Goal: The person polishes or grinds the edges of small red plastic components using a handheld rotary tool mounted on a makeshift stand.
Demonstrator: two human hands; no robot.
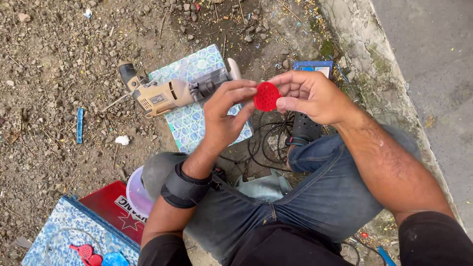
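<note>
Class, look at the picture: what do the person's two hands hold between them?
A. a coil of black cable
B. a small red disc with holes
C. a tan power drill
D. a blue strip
B: the left hand and right hand pinch the red disc between their fingertips, while the drill lies untouched on a patterned tile.

A flat red package with a white label band and a star lies near on the left, beside a blue patterned tile, while a blue-edged card with a pale face rests farther right by the kerb.
</note>
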